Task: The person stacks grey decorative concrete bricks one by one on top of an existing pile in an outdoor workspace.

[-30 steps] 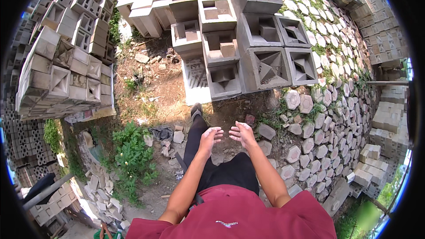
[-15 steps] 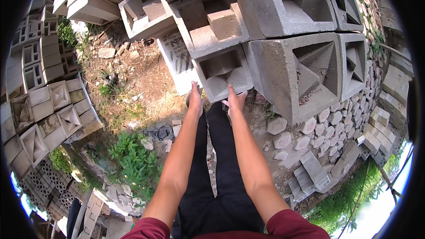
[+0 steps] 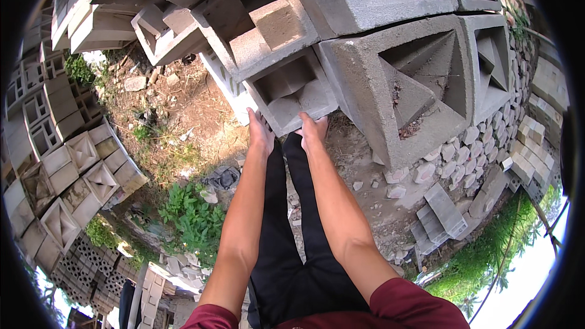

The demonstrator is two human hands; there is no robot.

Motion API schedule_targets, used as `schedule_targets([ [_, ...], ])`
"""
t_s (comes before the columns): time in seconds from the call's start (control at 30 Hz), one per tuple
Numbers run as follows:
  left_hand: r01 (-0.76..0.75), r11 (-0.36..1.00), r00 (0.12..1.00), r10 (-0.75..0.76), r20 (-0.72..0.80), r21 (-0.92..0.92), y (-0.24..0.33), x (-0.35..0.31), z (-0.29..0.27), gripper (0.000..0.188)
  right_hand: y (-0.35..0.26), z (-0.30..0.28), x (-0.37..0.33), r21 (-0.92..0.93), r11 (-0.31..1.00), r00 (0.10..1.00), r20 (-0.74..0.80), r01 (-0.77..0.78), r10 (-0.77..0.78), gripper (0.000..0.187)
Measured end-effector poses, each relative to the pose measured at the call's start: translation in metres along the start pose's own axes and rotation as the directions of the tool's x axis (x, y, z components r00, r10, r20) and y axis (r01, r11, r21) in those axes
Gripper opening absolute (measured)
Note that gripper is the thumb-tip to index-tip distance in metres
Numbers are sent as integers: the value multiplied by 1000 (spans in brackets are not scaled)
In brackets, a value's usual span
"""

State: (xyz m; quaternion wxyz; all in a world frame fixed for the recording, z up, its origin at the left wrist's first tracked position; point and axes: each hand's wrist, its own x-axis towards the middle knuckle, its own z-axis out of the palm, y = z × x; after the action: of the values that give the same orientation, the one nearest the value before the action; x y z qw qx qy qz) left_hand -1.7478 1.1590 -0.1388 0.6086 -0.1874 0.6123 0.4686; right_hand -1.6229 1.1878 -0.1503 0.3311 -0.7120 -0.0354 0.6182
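Rough grey concrete block [image 3: 294, 94], squarish, wedge-hollowed, at near edge of stack [image 3: 353, 76]. Touching lower corners with left hand [image 3: 261, 136], right hand [image 3: 312, 130], arms outstretched; can't tell finger closure.

A: What does the low grey block [image 3: 297, 100] look like up close?
B: Concrete; matt, fairly smooth inside, its rim slightly grainy; the large block [image 3: 407, 92] beside it looks rougher, gritty and speckled along its side.
A: And the rest?
B: The trousers [image 3: 280, 225] are black, soft-looking matt fabric; the maroon sleeves [image 3: 408, 304] are matt cloth too; the crumpled dark sheet [image 3: 222, 178] looks like thin plastic; the ground [image 3: 177, 109] is rough, dry earth.
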Motion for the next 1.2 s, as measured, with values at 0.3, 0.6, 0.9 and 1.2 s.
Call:
schedule_targets([
  [0.3,29,998,999,-28,-24,55,15,-28,-39,87,22,-38,-50,27,998,998,-24,53,-53,64],
  [0.6,-124,325,990,-30,141,938,59,-10,-68,65,24,-103,-119,-58,998,994,-104,12,-18,53],
  [0.9,-90,354,776,-561,289,931,63,-54,-5,69,33,-145,-188,-90,996,994,-103,16,-25,46],
  [1.2,-341,422,749,-418,514,840,44,-232,12,80,-49,-193,-380,-216,971,963,-224,101,-150,49],
])
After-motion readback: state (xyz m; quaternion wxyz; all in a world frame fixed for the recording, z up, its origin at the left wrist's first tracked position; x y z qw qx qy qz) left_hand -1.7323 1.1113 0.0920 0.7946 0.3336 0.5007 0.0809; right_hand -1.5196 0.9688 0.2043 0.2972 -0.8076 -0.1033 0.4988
